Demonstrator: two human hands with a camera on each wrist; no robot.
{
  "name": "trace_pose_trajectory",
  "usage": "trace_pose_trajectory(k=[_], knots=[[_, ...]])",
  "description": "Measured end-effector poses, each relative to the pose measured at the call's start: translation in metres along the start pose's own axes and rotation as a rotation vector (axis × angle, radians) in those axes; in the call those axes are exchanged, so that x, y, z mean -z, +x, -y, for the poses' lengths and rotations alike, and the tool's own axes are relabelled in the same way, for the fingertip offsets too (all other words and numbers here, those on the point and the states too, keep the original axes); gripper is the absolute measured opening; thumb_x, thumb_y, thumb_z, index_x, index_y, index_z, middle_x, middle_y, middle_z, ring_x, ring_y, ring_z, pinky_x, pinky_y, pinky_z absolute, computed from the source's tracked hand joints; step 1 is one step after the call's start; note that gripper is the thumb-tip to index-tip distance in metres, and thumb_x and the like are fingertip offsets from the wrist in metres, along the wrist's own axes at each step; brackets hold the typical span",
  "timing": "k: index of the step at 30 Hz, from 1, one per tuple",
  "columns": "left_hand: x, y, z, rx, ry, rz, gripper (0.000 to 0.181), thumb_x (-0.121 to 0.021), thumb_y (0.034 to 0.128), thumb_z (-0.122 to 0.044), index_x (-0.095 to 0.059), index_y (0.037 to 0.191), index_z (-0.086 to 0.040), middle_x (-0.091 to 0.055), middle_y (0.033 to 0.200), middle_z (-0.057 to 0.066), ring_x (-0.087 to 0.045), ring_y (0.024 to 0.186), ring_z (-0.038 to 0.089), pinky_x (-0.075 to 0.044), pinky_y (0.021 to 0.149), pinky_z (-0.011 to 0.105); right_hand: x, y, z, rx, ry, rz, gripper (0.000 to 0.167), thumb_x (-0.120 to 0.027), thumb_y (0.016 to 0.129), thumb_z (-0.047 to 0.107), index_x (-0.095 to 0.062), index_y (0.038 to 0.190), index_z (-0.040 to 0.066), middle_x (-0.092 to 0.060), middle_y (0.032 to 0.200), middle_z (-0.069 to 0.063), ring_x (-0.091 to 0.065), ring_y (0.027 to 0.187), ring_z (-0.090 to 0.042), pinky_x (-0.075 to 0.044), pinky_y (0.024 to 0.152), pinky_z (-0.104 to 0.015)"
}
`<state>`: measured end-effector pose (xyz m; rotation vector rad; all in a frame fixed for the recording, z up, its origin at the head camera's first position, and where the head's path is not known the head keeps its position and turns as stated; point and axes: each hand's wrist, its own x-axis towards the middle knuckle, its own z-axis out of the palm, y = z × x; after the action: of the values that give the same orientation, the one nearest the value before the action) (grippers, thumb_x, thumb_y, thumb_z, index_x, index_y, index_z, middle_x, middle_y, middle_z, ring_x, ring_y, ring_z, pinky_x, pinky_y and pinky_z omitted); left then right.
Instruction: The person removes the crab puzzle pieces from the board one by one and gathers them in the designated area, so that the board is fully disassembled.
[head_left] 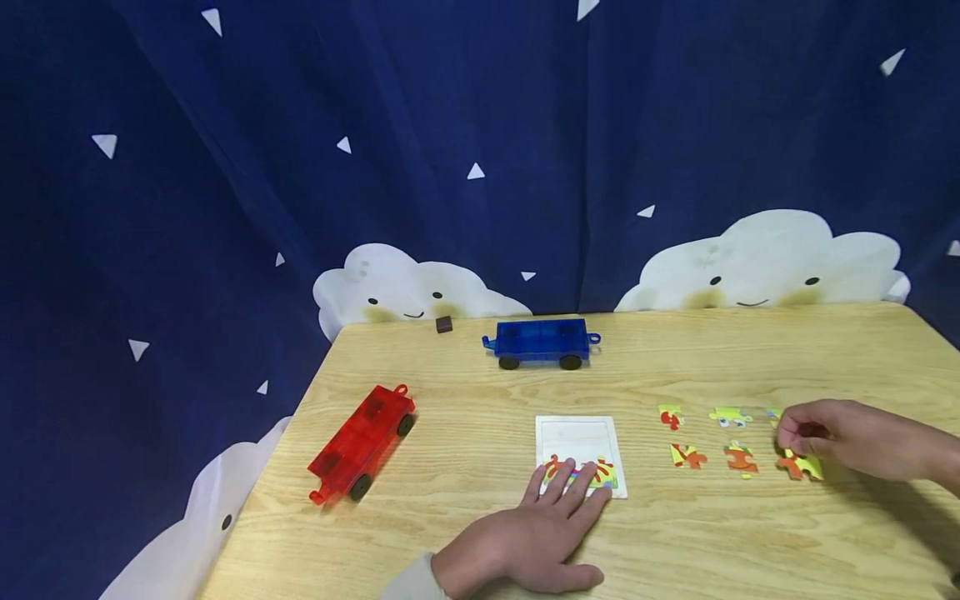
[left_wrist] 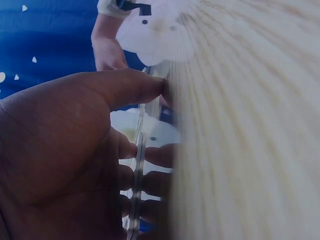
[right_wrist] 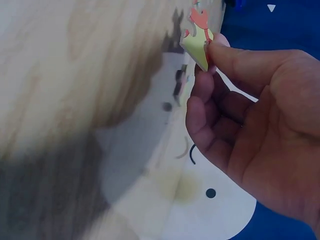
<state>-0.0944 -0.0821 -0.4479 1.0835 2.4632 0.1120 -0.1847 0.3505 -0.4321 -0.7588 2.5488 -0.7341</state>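
A white puzzle tray (head_left: 573,433) lies on the table, with red and yellow pieces (head_left: 602,473) fitted along its near side. My left hand (head_left: 536,533) rests with spread fingers on the tray's near part; the left wrist view has that hand (left_wrist: 65,150) low beside the tabletop. Between thumb and index finger, my right hand (head_left: 847,437) pinches a yellow and orange puzzle piece (head_left: 804,467). The right wrist view shows this piece (right_wrist: 199,42) tilted above the table, at the fingertips of the right hand (right_wrist: 260,100). Its other fingers are curled.
Several loose puzzle pieces (head_left: 741,458) lie in two rows between the tray and my right hand. A blue wheeled car (head_left: 542,340) and a small dark block (head_left: 444,324) stand near the far edge. A red wheeled car (head_left: 363,442) is at the left.
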Motion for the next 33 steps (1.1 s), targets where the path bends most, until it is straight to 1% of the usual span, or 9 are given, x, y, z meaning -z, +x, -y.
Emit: trace_pose_trajectory(k=[3,9,11,22,24,28,30,31,33], knots=[[0.0,0.0,0.0,-0.001,0.008,-0.001,0.086,-0.04,0.1041,-0.063,0.002,0.167,-0.023,0.012,0.171,0.003,0.013,0.155,0.023,0.0,0.122,0.049,-0.003,-0.001,-0.004,0.009,0.005,-0.004,0.009,-0.062,0.102,0.008,-0.063,0.095,0.013,-0.057,0.087,0.009,-0.05,0.079,-0.002,-0.043,0.065,-0.025],[0.001,0.0,0.0,-0.003,-0.004,0.006,0.086,-0.041,0.1041,-0.063,0.001,0.167,-0.023,0.012,0.171,0.003,0.013,0.155,0.023,0.0,0.122,0.049,-0.003,0.0,-0.005,-0.027,0.008,0.011,0.009,-0.062,0.103,0.009,-0.063,0.095,0.013,-0.057,0.087,0.008,-0.05,0.079,-0.002,-0.042,0.066,-0.025],[0.001,0.0,0.0,-0.003,-0.008,0.007,0.086,-0.041,0.1043,-0.062,0.001,0.167,-0.023,0.012,0.171,0.003,0.013,0.155,0.023,0.0,0.122,0.049,-0.004,0.0,-0.006,-0.017,0.007,0.001,0.009,-0.062,0.103,0.009,-0.063,0.095,0.013,-0.058,0.087,0.009,-0.049,0.079,-0.001,-0.041,0.065,-0.025],[0.001,0.0,-0.001,0.0,-0.003,0.003,0.086,-0.041,0.1041,-0.063,0.001,0.167,-0.023,0.011,0.172,0.003,0.013,0.155,0.023,-0.001,0.122,0.049,-0.007,-0.002,-0.01,0.122,0.01,-0.084,0.016,-0.063,0.101,0.001,-0.064,0.094,0.015,-0.06,0.089,0.016,-0.053,0.077,0.0,-0.046,0.062,-0.025],[0.0,0.0,-0.001,0.0,0.003,0.001,0.086,-0.041,0.1041,-0.063,0.0,0.167,-0.023,0.011,0.172,0.003,0.012,0.155,0.024,-0.001,0.122,0.049,-0.007,-0.001,-0.006,0.12,-0.001,-0.102,0.017,-0.063,0.101,0.001,-0.064,0.093,0.016,-0.06,0.088,0.016,-0.053,0.077,-0.001,-0.045,0.062,-0.025],[0.0,-0.001,-0.001,0.0,0.016,-0.004,0.086,-0.041,0.1041,-0.063,0.001,0.167,-0.023,0.01,0.172,0.004,0.011,0.155,0.024,-0.002,0.123,0.049,-0.005,0.004,0.01,0.021,-0.031,-0.124,0.013,-0.063,0.103,0.009,-0.065,0.094,0.017,-0.058,0.085,0.011,-0.051,0.076,-0.001,-0.042,0.062,-0.025],[0.0,-0.002,-0.002,-0.002,0.034,-0.011,0.085,-0.04,0.1042,-0.063,0.001,0.167,-0.023,0.01,0.172,0.004,0.011,0.155,0.024,-0.002,0.123,0.048,-0.004,0.008,0.019,-0.011,-0.032,-0.127,0.01,-0.063,0.104,0.012,-0.065,0.096,0.017,-0.056,0.082,0.009,-0.051,0.073,-0.002,-0.042,0.061,-0.026],[0.0,-0.002,-0.002,-0.004,0.041,-0.015,0.085,-0.04,0.1042,-0.063,0.0,0.167,-0.023,0.01,0.172,0.004,0.01,0.155,0.024,-0.002,0.123,0.048,-0.004,0.011,0.024,-0.013,-0.021,-0.126,0.009,-0.063,0.104,0.013,-0.065,0.097,0.016,-0.056,0.081,0.009,-0.05,0.071,-0.003,-0.041,0.06,-0.026],[0.001,-0.002,-0.002,-0.007,0.059,-0.025,0.085,-0.04,0.1042,-0.063,0.0,0.167,-0.022,0.009,0.172,0.004,0.009,0.156,0.024,-0.003,0.123,0.047,-0.005,0.015,0.032,0.048,0.004,-0.137,0.009,-0.062,0.105,0.011,-0.065,0.099,0.016,-0.056,0.08,0.008,-0.051,0.068,-0.003,-0.042,0.056,-0.026]])
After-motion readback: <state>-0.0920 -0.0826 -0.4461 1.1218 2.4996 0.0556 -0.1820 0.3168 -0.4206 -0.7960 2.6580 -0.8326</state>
